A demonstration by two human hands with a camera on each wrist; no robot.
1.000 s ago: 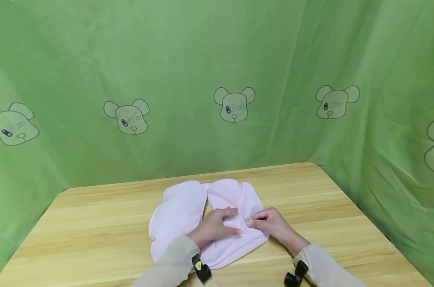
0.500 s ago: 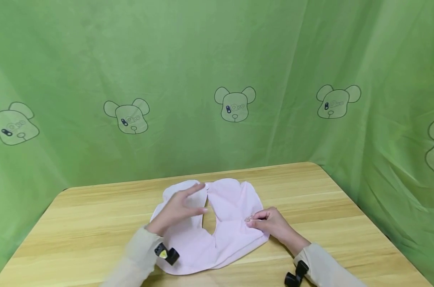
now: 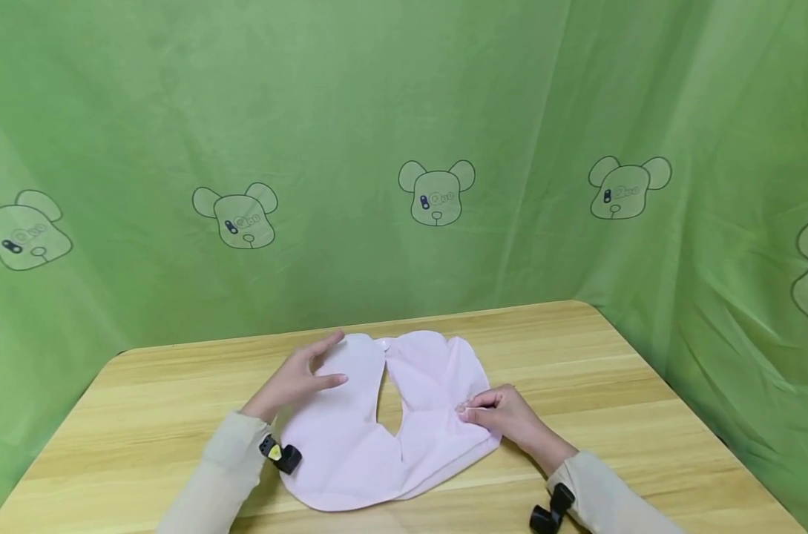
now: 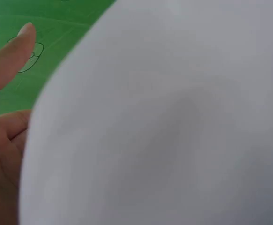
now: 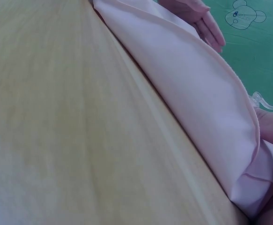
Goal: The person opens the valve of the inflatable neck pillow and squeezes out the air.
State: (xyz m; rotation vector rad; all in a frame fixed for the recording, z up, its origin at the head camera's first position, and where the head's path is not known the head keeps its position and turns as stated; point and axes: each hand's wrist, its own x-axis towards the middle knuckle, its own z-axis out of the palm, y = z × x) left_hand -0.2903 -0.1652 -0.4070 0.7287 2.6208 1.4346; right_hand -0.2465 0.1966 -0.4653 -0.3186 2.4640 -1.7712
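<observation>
A pale pink bib (image 3: 350, 452) with a scalloped edge and a long neck opening lies on the table. Over its left part is my left hand (image 3: 300, 377), thumb and fingers spread apart. In the left wrist view the cloth (image 4: 159, 122) fills most of the picture and hides part of that hand (image 4: 5, 154). On the bib's right side my right hand (image 3: 500, 414) pinches a small clear plastic piece (image 3: 461, 408) between thumb and forefinger. Seen from the right wrist, this clear piece (image 5: 265, 101) sticks up beyond the cloth's edge.
The wooden table (image 3: 611, 393) has rounded far corners. Behind and beside it hangs a green curtain (image 3: 337, 111) printed with bear heads. A black wrist camera sits on each sleeve, the left one (image 3: 286, 457) close over the bib's edge.
My left hand has moved from the bib's right part across the neck opening to its left side, uncovering the middle. The right hand keeps its place and its pinch.
</observation>
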